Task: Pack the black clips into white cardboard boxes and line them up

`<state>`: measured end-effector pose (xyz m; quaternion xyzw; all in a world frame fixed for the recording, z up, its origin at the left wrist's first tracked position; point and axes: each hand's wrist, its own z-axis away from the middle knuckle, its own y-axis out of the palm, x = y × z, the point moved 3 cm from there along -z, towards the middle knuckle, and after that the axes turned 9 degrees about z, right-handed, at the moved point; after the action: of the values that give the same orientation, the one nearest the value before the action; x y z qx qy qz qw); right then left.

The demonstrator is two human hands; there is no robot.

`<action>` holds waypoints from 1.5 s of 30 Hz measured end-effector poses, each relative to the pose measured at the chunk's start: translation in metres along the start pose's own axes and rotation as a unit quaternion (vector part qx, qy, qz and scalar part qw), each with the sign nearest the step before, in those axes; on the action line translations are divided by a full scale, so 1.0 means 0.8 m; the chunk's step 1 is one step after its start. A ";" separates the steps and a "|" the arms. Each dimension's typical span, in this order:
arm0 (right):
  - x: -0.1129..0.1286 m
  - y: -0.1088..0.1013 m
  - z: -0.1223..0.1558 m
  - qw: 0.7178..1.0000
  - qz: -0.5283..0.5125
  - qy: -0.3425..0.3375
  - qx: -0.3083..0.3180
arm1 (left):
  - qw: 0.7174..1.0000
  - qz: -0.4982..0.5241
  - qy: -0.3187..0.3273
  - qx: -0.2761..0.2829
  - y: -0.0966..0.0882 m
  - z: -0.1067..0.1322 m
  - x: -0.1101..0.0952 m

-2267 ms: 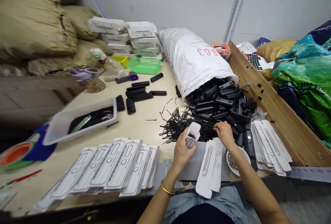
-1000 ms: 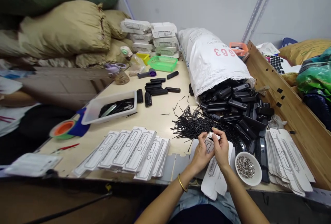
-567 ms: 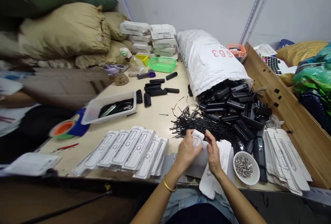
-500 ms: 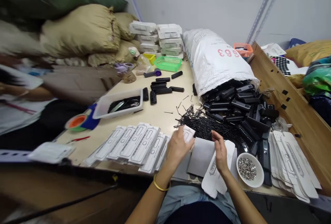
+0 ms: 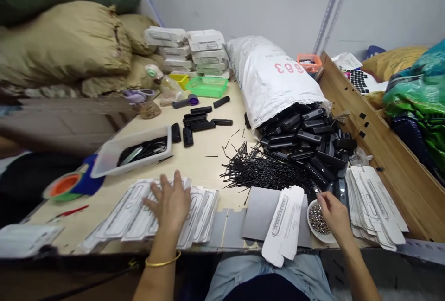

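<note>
My left hand point(image 5: 172, 206) lies with fingers spread on a row of flat white printed boxes point(image 5: 118, 208) at the table's front left. Above a white bowl point(image 5: 325, 237) of small shiny metal pieces point(image 5: 318, 220), my right hand point(image 5: 335, 215) has thumb and forefinger pinched together. Whatever is in that pinch is too small to make out. Between my hands, an unfolded white printed carton point(image 5: 283, 222) rests on a grey board point(image 5: 255, 213) and hangs over the table edge. Behind it is a heap of thin black pins point(image 5: 259, 169).
A white sack point(image 5: 274, 73) spills black plastic cases point(image 5: 309, 136) at the back right. Flat white cartons point(image 5: 375, 203) lie right of the bowl, beside a wooden board point(image 5: 385, 166). A clear tray point(image 5: 104, 162) of black strips stands left, with stacked white boxes point(image 5: 206, 41) behind.
My left hand has moved left from a white box near the middle and opened over the row. My right hand has left the carton for the bowl. The view has turned right.
</note>
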<state>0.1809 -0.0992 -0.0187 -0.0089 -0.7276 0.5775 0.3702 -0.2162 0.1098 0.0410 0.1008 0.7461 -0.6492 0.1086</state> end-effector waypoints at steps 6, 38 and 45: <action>-0.054 0.033 0.029 0.977 0.151 0.015 0.152 | 0.885 0.183 0.400 0.151 0.128 -0.007 -0.199; 0.114 0.045 -0.014 0.899 -0.431 0.021 -0.072 | 0.479 0.784 -0.128 0.374 0.119 0.063 -0.232; 0.149 0.033 -0.002 0.938 -0.303 -0.087 -0.147 | 0.336 0.818 -0.286 0.370 0.106 0.086 -0.229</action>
<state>0.0840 -0.0368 0.0223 0.2084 -0.8018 0.3233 0.4573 -0.0139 0.0515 0.0054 0.4987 -0.1032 -0.4343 0.7430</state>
